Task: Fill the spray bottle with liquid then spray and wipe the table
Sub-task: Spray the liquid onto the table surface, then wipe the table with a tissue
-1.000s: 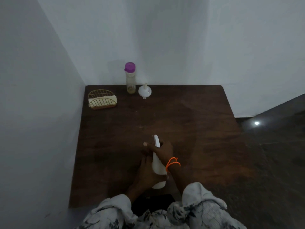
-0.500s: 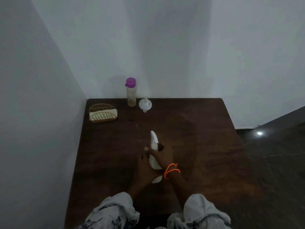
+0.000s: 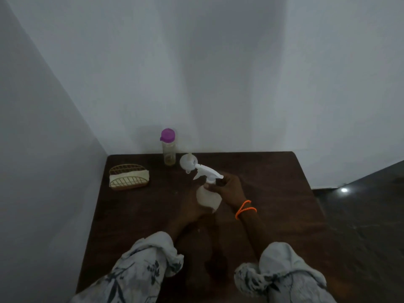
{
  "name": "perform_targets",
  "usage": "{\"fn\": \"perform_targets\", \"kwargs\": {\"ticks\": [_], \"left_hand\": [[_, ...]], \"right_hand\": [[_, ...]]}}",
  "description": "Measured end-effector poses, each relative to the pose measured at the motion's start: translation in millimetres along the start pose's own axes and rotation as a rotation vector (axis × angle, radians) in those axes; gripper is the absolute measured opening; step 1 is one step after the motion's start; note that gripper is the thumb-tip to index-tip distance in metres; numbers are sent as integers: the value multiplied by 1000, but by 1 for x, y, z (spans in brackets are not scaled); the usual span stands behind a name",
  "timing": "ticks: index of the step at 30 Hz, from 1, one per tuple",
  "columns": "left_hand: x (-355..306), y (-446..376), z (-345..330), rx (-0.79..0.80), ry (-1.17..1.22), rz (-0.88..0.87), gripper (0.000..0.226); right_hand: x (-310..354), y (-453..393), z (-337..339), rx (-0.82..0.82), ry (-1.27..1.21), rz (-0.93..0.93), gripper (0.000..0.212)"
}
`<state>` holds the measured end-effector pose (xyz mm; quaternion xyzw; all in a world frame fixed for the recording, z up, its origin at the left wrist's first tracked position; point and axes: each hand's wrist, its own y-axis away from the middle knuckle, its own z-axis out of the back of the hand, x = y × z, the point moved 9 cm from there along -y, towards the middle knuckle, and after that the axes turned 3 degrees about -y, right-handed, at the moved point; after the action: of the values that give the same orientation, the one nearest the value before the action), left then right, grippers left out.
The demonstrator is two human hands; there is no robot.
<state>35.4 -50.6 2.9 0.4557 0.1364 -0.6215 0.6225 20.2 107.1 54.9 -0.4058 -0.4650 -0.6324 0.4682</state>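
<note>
I have the white plastic spray bottle [image 3: 207, 199] above the middle of the dark wooden worktop [image 3: 273, 193], tilted with its trigger head [image 3: 207, 172] pointing away. My left hand [image 3: 192, 212] wraps the body from below to steady it, while my right hand [image 3: 229, 189] curls its fingers around the neck, I judge to unscrew the head for filling. Beyond the bottle, a white funnel [image 3: 188, 161] and a clear purple-capped bottle [image 3: 168, 147] stand at the worktop's far edge, with a gold wire holder of cloth [image 3: 129, 179] left of them.
</note>
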Motion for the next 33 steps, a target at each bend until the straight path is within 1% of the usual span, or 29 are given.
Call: {"fn": "perform_targets", "kwargs": {"ticks": [4, 6, 8, 11, 14, 18, 23, 28, 30, 33], "left_hand": [[-29, -42, 6, 7, -35, 17, 82], [-37, -64, 4, 6, -42, 14, 79], [-38, -85, 4, -19, -39, 20, 80], [-40, -110, 2, -43, -25, 21, 79], [-43, -130, 0, -74, -43, 15, 87], [-43, -149, -10, -88, -31, 2, 89], [-42, -167, -10, -160, 36, -22, 87], [-47, -171, -15, -116, 26, -53, 77], [-51, -169, -12, -118, 20, -70, 79], [-42, -170, -8, -175, 43, -82, 83]], "right_hand": [[6, -43, 11, -47, -17, 37, 32], [3, -66, 18, -74, 1, 44, 31], [0, -88, 24, -101, 32, 60, 30], [-3, -117, 31, -133, 69, 97, 38], [-10, -141, 38, -144, 69, 114, 41], [-13, -157, 42, -139, 79, 127, 39], [-10, -171, 46, -130, 89, 139, 40], [-13, -170, 46, -126, 120, 152, 41], [-14, -167, 46, -132, 128, 168, 47], [-9, -158, 48, -214, 134, 194, 70]]}}
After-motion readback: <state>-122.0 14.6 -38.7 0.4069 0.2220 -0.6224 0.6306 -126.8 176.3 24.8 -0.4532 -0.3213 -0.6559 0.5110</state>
